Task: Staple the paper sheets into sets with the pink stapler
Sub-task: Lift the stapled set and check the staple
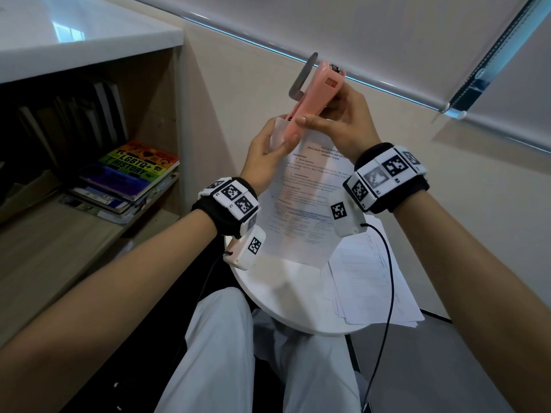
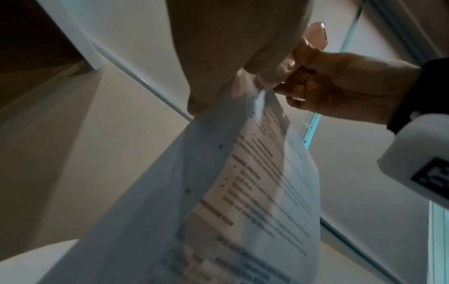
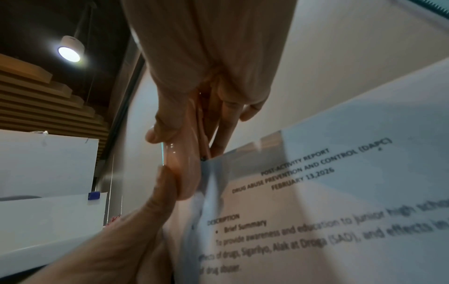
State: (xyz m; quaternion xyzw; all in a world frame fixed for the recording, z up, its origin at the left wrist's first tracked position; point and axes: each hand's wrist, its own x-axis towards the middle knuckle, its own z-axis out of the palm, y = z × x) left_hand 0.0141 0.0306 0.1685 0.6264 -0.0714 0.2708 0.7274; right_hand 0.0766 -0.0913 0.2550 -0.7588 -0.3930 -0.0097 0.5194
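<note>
The pink stapler [image 1: 310, 93] is held up in the air, and my right hand [image 1: 325, 120] grips its body with the thumb laid along its side. Its lower end sits over the top left corner of a printed paper set [image 1: 304, 198]. My left hand [image 1: 272, 146] pinches that same corner, thumb on the front sheet. In the right wrist view the stapler [image 3: 184, 171] meets the paper [image 3: 316, 211] at its corner, with the left thumb just below. In the left wrist view the sheets [image 2: 243, 182] hang down from my left hand, and the right hand [image 2: 340, 82] holds the stapler [image 2: 316, 36] behind them.
A round white table [image 1: 283, 296] stands below my hands, with a stack of loose sheets [image 1: 372, 281] on its right side. A wooden shelf with books [image 1: 131, 174] is at the left. A black cable [image 1: 387, 278] hangs from my right wrist. My knees are under the table.
</note>
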